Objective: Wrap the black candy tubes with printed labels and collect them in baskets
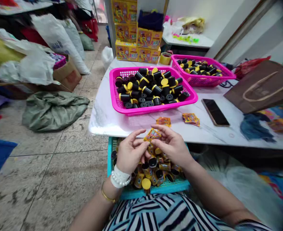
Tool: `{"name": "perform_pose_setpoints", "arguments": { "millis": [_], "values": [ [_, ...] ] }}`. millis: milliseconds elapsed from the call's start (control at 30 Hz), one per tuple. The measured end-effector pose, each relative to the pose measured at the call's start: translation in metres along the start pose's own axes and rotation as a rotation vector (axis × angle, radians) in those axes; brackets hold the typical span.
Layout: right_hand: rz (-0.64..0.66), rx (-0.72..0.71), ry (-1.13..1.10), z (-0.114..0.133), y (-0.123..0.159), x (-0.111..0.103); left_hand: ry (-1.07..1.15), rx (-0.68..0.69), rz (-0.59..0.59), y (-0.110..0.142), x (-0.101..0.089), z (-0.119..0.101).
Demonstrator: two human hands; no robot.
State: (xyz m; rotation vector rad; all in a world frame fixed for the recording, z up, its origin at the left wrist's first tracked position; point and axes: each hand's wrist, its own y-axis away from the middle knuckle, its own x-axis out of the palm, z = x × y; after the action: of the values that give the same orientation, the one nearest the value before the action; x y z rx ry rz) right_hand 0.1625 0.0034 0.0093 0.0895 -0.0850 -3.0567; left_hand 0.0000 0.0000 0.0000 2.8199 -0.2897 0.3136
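Observation:
A small yellow printed label (152, 135) is held above a turquoise basket (129, 194). My right hand (173, 144) pinches the label between thumb and fingers. My left hand (131, 150) is closed at its left corner, thumb and a curled finger meeting there, the index finger lifted. In the basket lie several small black cups wrapped in yellow printed labels, one with a yellow cap (146, 183). On the table edge just beyond my hands lie a loose orange label (163, 121) and a small stack of labels (190, 119).
A pink basket (131, 111) of black cups with yellow caps stands on the white table (100, 118); a second pink basket (204, 81) is behind it. A phone (215, 112), a brown paper bag (261, 86) and stacked yellow boxes (127, 51) are around. Sacks (56, 109) lie on the floor, left.

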Motion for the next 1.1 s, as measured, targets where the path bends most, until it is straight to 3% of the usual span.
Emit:
{"name": "perform_pose_setpoints", "arguments": {
  "millis": [133,233,400,467,533,600,667,767,933,1000,1100],
  "values": [
    [-0.026,-0.067,0.137,-0.002,-0.004,0.000,-0.031,-0.022,-0.046,-0.004,-0.003,0.006],
    [0.040,-0.082,0.191,-0.004,-0.005,0.000,-0.067,0.019,-0.041,-0.008,-0.008,0.009],
    [0.189,-0.301,0.534,0.004,-0.010,-0.011,-0.474,0.188,0.053,-0.012,-0.017,0.004],
    [0.231,-0.391,0.622,0.009,-0.014,-0.014,-0.528,0.222,0.062,-0.014,-0.018,0.001],
    [0.115,-0.389,0.567,0.011,-0.016,-0.013,-0.431,0.237,0.022,-0.016,-0.017,0.001],
    [-0.073,-0.314,0.394,0.008,-0.015,-0.006,-0.304,0.225,0.018,-0.017,-0.016,0.003],
    [-0.158,-0.213,0.233,0.002,-0.011,0.000,-0.233,0.204,0.051,-0.017,-0.016,0.005],
    [-0.040,-0.133,0.201,-0.005,-0.005,0.004,-0.307,0.218,0.110,-0.017,-0.021,0.003],
    [0.203,-0.193,0.444,0.001,-0.011,-0.006,-0.737,0.336,0.340,-0.020,-0.033,-0.015],
    [0.253,-0.205,0.505,0.006,-0.014,-0.009,-0.782,0.362,0.395,-0.024,-0.037,-0.021],
    [0.266,-0.251,0.546,0.007,-0.013,-0.005,-0.717,0.287,0.418,-0.027,-0.042,-0.025]
  ]
}}
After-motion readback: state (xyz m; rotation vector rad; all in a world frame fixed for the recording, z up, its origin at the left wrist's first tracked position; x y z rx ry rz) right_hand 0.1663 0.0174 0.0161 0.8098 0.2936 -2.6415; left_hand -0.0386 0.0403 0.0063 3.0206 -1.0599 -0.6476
